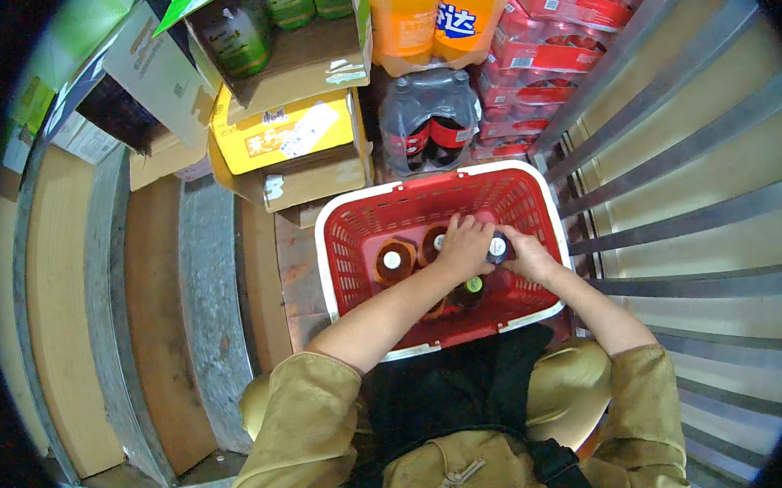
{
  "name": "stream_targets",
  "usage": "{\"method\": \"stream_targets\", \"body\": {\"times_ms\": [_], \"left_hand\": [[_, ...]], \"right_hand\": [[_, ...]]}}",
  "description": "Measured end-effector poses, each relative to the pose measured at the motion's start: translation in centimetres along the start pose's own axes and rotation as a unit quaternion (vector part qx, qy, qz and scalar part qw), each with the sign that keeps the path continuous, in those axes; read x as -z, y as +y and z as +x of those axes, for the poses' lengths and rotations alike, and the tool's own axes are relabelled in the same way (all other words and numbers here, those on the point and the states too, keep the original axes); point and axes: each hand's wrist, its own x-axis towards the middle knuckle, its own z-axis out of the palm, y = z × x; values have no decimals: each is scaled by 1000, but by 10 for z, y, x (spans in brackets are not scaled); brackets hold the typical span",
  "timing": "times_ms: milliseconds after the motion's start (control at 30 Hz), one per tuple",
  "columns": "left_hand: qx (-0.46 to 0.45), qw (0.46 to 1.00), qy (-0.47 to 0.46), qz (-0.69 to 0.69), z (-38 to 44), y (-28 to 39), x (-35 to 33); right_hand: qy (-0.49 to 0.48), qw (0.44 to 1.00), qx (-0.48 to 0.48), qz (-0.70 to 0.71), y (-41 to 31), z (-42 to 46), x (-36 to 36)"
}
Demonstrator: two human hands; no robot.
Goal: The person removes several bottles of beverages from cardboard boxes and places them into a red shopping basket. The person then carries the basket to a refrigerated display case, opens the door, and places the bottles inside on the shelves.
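Observation:
In front of me is a red plastic shopping basket (445, 339) with a white rim. My right hand (528, 255) curls around a dark bottle with a white cap (497, 247) in the basket's right part. Against that bottle's left side rests my left hand (470, 242); its fingers point away from me, and what lies under its palm is hidden. Left of the hands stand an amber drink bottle with a white cap (392, 261) and a similar bottle (433, 241), partly covered. A dark bottle with a green cap (473, 284) is below my left hand.
Behind the basket are shrink-wrapped cola bottles (432, 125), orange Fanta bottles (439, 13) and stacked red can packs (541, 63). Opened cartons, one yellow (288, 132), stand back left. Metal shelving (215, 310) borders the left, slatted metal rails (694, 195) the right.

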Motion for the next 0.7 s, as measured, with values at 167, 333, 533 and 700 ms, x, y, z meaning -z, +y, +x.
{"method": "stream_targets", "body": {"times_ms": [167,333,533,700], "left_hand": [[-30,998,-25,-53,-7,-11,47],[-81,983,25,-164,-77,-59,157],[56,958,215,-180,-191,-132,285],[160,821,460,-297,-257,-211,330]], "right_hand": [[1,1000,-20,-10,-20,5,15],[-72,971,-34,-226,-93,6,40],[-49,953,193,-228,-256,40,63],[-96,921,370,70,-399,98,28]]}}
